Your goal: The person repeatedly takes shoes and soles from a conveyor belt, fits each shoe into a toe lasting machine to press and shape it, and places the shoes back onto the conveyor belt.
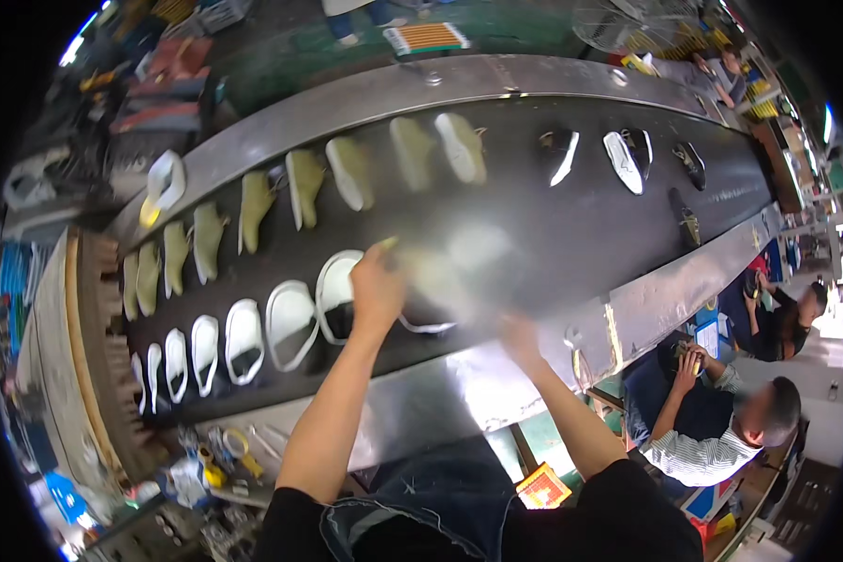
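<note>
1. Two bare hands were out over the belt (581, 239). The left hand (377, 292) was above its near half, the right hand (522, 339) over its near metal edge.
2. Left fingers looked curled in, but I honestly couldn't tell if they had a real grip on anything. Right fingers were too smeared to call: pinching, loose, no idea.
3. The pale thing (445, 267) was a whitish-olive blur between the hands, above the middle of the belt. Could've been one piece or two, couldn't say.
4. White soles (244, 328) made a row along the belt's near side, with one right behind the left hand in view. Touching or not? Couldn't tell.
5. Olive shoes (256, 208) made the other row, along the belt's far side. A few black shoes (687, 164) sat toward its right end.
6. Doing this bit well, IMO, called for steadying the piece with the left and guiding with the right, keeping both clear above the belt so no neighbour got knocked.
7. Also, a light hold by the rims seemed smarter than squeezing, since smudging white stuff or bumping the belt's neat rows looked like the likeliest slip-ups.
</note>
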The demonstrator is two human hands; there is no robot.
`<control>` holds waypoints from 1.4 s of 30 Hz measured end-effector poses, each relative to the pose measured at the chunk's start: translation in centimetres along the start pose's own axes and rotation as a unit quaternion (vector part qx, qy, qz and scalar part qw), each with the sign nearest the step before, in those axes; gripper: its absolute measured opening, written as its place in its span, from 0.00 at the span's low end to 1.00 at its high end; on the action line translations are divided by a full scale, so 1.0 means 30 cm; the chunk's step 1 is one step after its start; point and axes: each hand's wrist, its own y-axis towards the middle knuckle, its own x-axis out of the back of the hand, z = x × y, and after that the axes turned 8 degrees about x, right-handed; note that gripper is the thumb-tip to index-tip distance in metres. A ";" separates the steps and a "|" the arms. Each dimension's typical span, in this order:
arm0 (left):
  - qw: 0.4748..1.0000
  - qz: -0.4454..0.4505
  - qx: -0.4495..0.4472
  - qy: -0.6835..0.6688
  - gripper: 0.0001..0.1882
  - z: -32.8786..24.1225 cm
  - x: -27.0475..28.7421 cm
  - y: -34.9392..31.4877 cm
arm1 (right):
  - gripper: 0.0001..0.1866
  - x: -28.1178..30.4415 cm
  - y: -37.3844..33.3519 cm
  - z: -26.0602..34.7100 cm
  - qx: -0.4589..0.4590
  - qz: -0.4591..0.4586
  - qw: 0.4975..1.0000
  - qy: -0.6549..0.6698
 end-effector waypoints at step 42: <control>0.912 -0.327 0.148 -0.199 0.08 0.114 1.108 -0.995 | 0.16 -0.442 -0.497 1.004 -0.168 0.330 0.779 0.506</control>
